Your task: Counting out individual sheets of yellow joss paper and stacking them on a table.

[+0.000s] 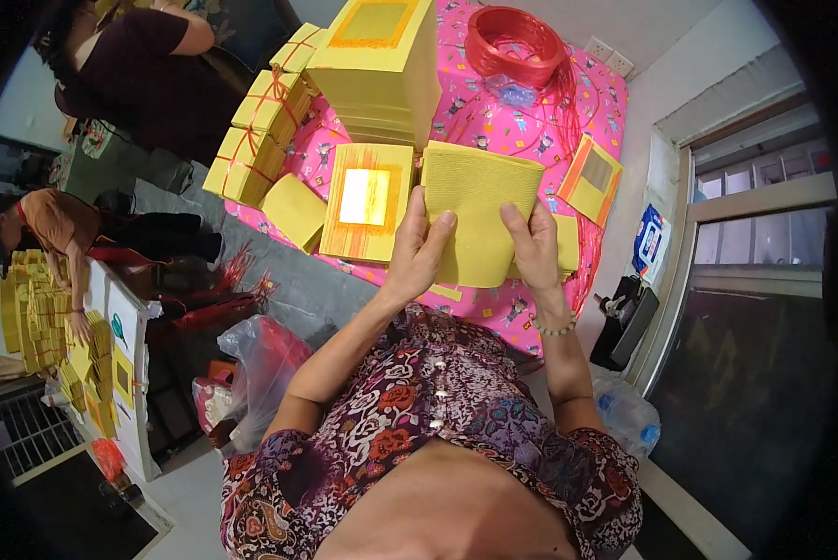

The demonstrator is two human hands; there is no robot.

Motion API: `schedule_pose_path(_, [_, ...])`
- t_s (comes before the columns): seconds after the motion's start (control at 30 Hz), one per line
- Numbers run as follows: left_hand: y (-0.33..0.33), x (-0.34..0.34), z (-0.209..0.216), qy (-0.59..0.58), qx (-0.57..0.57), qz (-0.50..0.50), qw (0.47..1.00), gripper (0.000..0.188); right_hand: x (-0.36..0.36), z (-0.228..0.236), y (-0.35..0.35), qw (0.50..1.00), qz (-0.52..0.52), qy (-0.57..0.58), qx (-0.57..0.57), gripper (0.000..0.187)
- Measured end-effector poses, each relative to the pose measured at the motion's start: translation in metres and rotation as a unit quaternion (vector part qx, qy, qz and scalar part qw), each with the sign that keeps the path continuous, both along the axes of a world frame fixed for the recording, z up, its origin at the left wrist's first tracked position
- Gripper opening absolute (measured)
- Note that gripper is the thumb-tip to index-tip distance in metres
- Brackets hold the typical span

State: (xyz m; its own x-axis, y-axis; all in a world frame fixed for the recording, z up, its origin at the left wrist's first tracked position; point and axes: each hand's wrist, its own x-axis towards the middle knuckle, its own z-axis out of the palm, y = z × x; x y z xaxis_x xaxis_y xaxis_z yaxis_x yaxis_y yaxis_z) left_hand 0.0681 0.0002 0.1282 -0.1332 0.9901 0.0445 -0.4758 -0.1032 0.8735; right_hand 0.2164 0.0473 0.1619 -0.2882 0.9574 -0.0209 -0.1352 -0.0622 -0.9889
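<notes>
Between my two hands is a thick sheaf of yellow paper [479,210], its textured face toward me and its upper edge slightly fanned. My left hand [419,250] grips its left side, thumb on the front. My right hand [535,247], below a beaded bracelet, grips the right side the same way. Just left of the sheaf lies a yellow paper stack [335,241] with an orange border and a shiny gold square. More yellow paper [568,245] shows partly behind my right hand. Fingers behind the sheaf are hidden.
The pink patterned cloth [493,121] bears a tall yellow paper stack [381,93], bundles tied with red string [251,149] and a coil of red strips [515,42]. A plastic bag [260,359] stands left. Two people [139,75] are at the left, one at a white table [139,373].
</notes>
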Motion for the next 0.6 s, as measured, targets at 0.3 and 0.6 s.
schedule_pose_path(0.3, [0.000,-0.005,-0.010,-0.003,-0.011,-0.008,1.000,0.033,-0.003,-0.001,0.004,1.000,-0.017,0.006,-0.005,0.023])
schedule_pose_path(0.6, [-0.004,-0.010,-0.015,0.004,-0.011,-0.015,1.000,0.034,0.009,-0.006,0.014,1.000,-0.004,-0.028,-0.008,0.019])
